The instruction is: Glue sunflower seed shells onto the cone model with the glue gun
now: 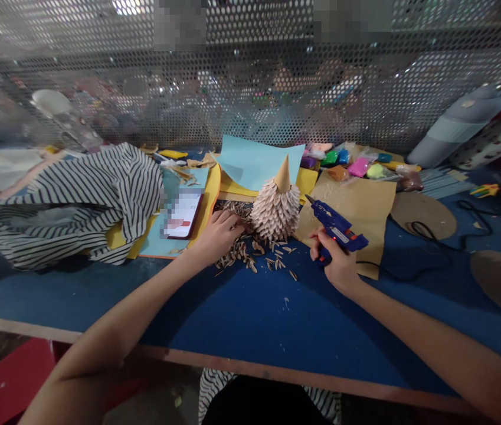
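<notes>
Glue gun (337, 229), blue, is gripped in right hand (339, 265), fingers wrapped round the handle, nozzle aimed up-left toward cone (275, 209). Nozzle tip is near the cone's right side, not touching. Hand rests on table (241, 319), blue top, at the near edge of brown paper (360, 203). Black cord (427, 233) runs from the gun's rear, right across the table.

Left hand (218, 236) is palm-down on seeds (250, 254), fingers curled into the pile; cannot tell if it pinches any. The pile lies just left of and in front of the cone's base, with loose seeds scattered on the table toward the right hand.

Cone stands upright between the two hands. Its body is covered in overlapping pale seeds; the paper tip at the top is bare.

Left of the left hand: phone (182, 215), screen up, lying on sheets of paper. Farther left, striped cloth (77, 195) is heaped on the table.

Behind the cone: blue paper (254, 162), one corner curled, over yellow paper (307, 180). Right of that, clay packs (356, 166) in pink, green, blue and orange sit along the back. Cardboard disc (427, 215) lies flat, right of the brown paper, under the cord.

Back edge: perforated metal screen (250, 88) spans the whole table; things behind it are blurred.
</notes>
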A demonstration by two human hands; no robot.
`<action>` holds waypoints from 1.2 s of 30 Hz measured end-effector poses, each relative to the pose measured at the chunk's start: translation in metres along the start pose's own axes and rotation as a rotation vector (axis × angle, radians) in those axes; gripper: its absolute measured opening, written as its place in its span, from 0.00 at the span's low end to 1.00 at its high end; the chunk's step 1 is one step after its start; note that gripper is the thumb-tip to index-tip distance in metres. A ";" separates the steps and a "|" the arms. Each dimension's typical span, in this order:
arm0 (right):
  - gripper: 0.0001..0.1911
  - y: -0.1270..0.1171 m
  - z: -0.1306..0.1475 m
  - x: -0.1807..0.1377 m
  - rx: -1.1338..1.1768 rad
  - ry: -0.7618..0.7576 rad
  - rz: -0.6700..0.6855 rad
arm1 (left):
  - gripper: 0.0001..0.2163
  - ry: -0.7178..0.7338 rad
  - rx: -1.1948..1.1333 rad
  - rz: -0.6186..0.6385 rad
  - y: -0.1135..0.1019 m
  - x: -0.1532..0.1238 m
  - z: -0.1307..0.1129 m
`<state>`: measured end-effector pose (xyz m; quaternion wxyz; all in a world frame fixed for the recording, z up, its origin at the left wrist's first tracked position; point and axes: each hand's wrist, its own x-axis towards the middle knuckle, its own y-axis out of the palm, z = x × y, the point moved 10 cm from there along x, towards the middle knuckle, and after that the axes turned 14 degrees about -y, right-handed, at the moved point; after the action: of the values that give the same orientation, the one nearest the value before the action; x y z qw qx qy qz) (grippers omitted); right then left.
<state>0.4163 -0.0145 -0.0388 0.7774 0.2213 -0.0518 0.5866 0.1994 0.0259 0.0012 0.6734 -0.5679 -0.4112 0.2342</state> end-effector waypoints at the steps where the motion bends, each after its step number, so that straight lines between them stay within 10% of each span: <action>1: 0.15 0.000 -0.001 0.000 -0.004 0.001 0.005 | 0.12 0.006 0.009 -0.007 0.000 0.000 0.000; 19: 0.14 0.002 0.004 0.001 -0.044 -0.065 0.046 | 0.07 -0.123 -0.577 -0.076 -0.021 0.003 0.014; 36: 0.17 0.005 0.004 -0.005 -0.187 -0.088 0.167 | 0.08 -0.062 -0.370 -0.005 -0.025 -0.006 -0.017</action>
<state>0.4113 -0.0193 -0.0354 0.7400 0.1683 -0.1588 0.6316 0.2056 0.0050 0.0234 0.5449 -0.6736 -0.4693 0.1703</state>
